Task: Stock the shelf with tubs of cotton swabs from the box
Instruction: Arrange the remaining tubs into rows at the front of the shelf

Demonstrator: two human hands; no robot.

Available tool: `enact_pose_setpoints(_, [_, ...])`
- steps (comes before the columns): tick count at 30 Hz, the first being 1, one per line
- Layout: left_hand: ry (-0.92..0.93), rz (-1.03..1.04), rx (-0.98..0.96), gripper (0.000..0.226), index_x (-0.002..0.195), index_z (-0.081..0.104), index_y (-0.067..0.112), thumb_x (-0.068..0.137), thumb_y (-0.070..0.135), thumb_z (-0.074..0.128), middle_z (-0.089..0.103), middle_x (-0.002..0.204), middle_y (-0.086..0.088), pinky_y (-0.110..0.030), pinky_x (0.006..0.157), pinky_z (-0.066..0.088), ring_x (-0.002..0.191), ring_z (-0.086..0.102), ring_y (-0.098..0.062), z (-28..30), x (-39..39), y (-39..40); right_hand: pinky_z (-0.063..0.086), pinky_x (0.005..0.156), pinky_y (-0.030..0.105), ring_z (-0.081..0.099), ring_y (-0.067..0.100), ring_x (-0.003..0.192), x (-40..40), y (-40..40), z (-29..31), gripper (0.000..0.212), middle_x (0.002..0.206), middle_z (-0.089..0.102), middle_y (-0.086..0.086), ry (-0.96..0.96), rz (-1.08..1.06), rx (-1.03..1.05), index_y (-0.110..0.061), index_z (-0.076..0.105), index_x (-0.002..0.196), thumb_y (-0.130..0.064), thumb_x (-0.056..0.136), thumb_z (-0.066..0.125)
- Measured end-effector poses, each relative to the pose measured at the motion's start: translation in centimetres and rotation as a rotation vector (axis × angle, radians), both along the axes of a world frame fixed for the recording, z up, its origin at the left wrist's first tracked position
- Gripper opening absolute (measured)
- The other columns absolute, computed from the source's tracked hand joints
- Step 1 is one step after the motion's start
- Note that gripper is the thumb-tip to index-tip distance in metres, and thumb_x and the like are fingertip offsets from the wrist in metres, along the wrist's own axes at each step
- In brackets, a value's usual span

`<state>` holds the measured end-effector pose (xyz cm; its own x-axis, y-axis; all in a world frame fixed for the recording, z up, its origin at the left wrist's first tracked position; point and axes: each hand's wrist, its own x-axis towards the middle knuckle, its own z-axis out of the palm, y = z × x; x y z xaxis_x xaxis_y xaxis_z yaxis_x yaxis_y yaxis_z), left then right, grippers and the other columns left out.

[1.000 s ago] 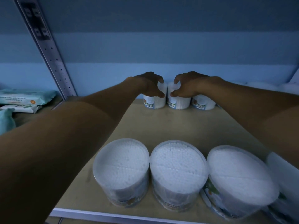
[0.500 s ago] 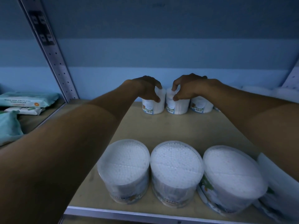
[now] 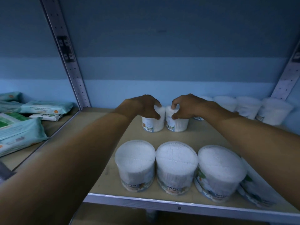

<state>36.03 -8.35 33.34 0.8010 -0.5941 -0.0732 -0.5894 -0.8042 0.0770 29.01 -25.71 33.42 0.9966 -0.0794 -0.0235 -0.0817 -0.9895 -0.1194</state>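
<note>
Hands: left hand (image 3: 142,108) and right hand (image 3: 188,106) each clasp a tub (image 3: 153,123) near the shelf (image 3: 100,169) back, seemingly seated; nudge both flush before letting go.

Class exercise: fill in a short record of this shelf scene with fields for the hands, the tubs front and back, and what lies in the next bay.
left hand: grips left back tub
right hand: grips right back tub
back tubs: upright, side by side
front row: three full tubs at the shelf edge, a fourth partly cut off
back right: more tubs, blurred
left bay: wipe packs
</note>
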Motion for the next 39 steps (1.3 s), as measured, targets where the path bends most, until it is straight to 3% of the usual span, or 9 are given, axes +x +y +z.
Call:
enact_pose_setpoints(12, [0.036, -0.002, -0.002, 0.059, 0.144, 0.047, 0.036, 0.089, 0.052, 0.061, 0.042, 0.148, -0.001, -0.032, 0.101, 0.039, 0.133, 0.046, -0.024, 0.5, -4.9, 3.2, 0.050, 0.096, 0.038, 0.057, 0.021, 0.112, -4.4, 2.1, 0.1, 0.032, 0.126, 0.059, -0.006, 0.017, 0.035, 0.075, -0.038, 0.061, 0.099, -0.048, 0.074, 0.077])
enact_pose_setpoints(17, [0.023, -0.007, 0.045, 0.063, 0.147, 0.042, 0.038, 0.089, 0.057, 0.058, 0.039, 0.150, 0.000, -0.036, 0.104, 0.041, 0.134, 0.046, -0.024, 0.8, -5.9, 3.9, 0.048, 0.096, 0.034, 0.055, 0.020, 0.118, -5.3, 2.8, 1.2, 0.046, 0.135, 0.055, -0.005, 0.075, 0.021, 0.052, -0.034, 0.063, 0.119, -0.052, 0.078, 0.074])
enact_pose_setpoints(21, [0.022, -0.009, 0.102, 0.071, 0.151, 0.036, 0.037, 0.087, 0.061, 0.058, 0.038, 0.149, 0.000, -0.038, 0.104, 0.042, 0.134, 0.045, -0.025, 1.4, -6.2, 4.0, 0.046, 0.098, 0.033, 0.052, 0.022, 0.126, -5.6, 3.2, 2.2, 0.063, 0.142, 0.052, -0.002, 0.079, -0.013, 0.020, -0.031, 0.054, 0.138, -0.056, 0.082, 0.070])
enact_pose_setpoints(24, [0.026, -0.002, 0.107, 0.075, 0.151, 0.033, 0.037, 0.086, 0.062, 0.059, 0.039, 0.148, -0.001, -0.038, 0.102, 0.043, 0.133, 0.046, -0.026, 1.6, -6.0, 4.0, 0.048, 0.097, 0.034, 0.054, 0.023, 0.124, -5.7, 3.4, 2.6, 0.062, 0.139, 0.055, 0.000, 0.052, -0.037, 0.000, -0.027, 0.056, 0.137, -0.056, 0.083, 0.068])
enact_pose_setpoints(27, [0.055, 0.004, 0.131, 0.078, 0.153, 0.029, 0.038, 0.085, 0.063, 0.059, 0.039, 0.152, 0.000, -0.039, 0.107, 0.040, 0.135, 0.044, -0.025, 1.5, -5.7, 4.0, 0.051, 0.091, 0.033, 0.058, 0.023, 0.115, -5.4, 3.6, 2.4, 0.059, 0.132, 0.060, 0.000, 0.039, -0.067, -0.017, -0.025, 0.063, 0.128, -0.059, 0.080, 0.069])
enact_pose_setpoints(31, [0.076, 0.017, 0.149, 0.074, 0.154, 0.029, 0.037, 0.089, 0.057, 0.058, 0.036, 0.156, 0.000, -0.035, 0.109, 0.036, 0.139, 0.040, -0.023, 1.4, -5.4, 3.7, 0.052, 0.067, 0.027, 0.063, 0.020, 0.097, -5.0, 3.5, 2.0, 0.049, 0.117, 0.065, -0.001, 0.056, -0.063, 0.024, -0.024, 0.071, 0.115, -0.056, 0.078, 0.072])
enact_pose_setpoints(35, [0.086, 0.020, 0.137, 0.073, 0.152, 0.036, 0.033, 0.088, 0.056, 0.062, 0.040, 0.154, 0.000, -0.035, 0.109, 0.037, 0.137, 0.043, -0.023, 1.7, -5.4, 3.4, 0.060, 0.078, 0.034, 0.065, 0.020, 0.091, -4.7, 3.4, 2.1, 0.043, 0.113, 0.065, 0.000, 0.054, -0.050, 0.064, -0.025, 0.072, 0.109, -0.050, 0.074, 0.075])
enact_pose_setpoints(39, [0.087, 0.063, 0.130, 0.079, 0.149, 0.039, 0.031, 0.082, 0.064, 0.064, 0.045, 0.150, 0.000, -0.035, 0.104, 0.042, 0.127, 0.054, -0.024, 1.8, -4.8, 3.5, 0.057, 0.088, 0.037, 0.058, 0.019, 0.105, -4.4, 3.5, 2.5, 0.043, 0.127, 0.056, -0.006, 0.131, 0.028, 0.052, -0.032, 0.064, 0.115, -0.045, 0.075, 0.074])
